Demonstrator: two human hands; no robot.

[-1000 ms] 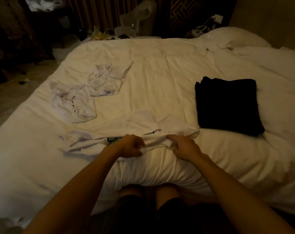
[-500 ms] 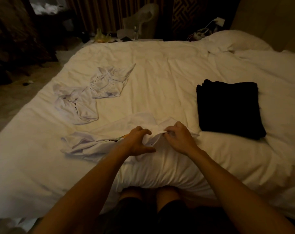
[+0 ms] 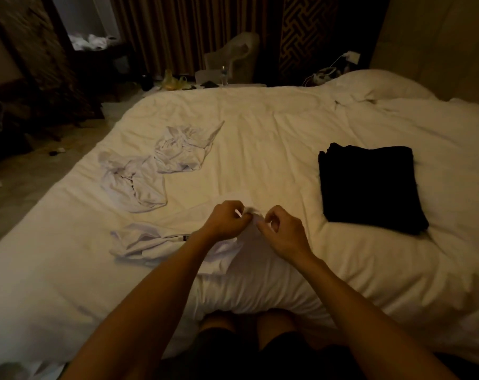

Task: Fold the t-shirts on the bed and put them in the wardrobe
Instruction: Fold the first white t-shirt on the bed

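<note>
A white t-shirt [image 3: 148, 244] lies bunched on the near part of the white bed [image 3: 274, 127]. My left hand [image 3: 227, 220] and my right hand [image 3: 282, 231] are close together above it, each pinching a raised bit of its fabric. Two crumpled white t-shirts lie further left: one [image 3: 139, 185] nearer, one [image 3: 183, 149] behind it. A folded black t-shirt [image 3: 370, 187] rests flat on the right side of the bed. No wardrobe can be made out in this dim view.
A white pillow [image 3: 383, 83] lies at the far right of the bed. Beyond the bed stand a pale chair [image 3: 238, 58], dark curtains and a cluttered low surface with a bottle [image 3: 223, 75]. Bare floor [image 3: 27, 193] runs along the bed's left side.
Both hands moved away from me and closer together, lifting the pinched fabric of the white t-shirt. The shirt's right part is now gathered up under my hands.
</note>
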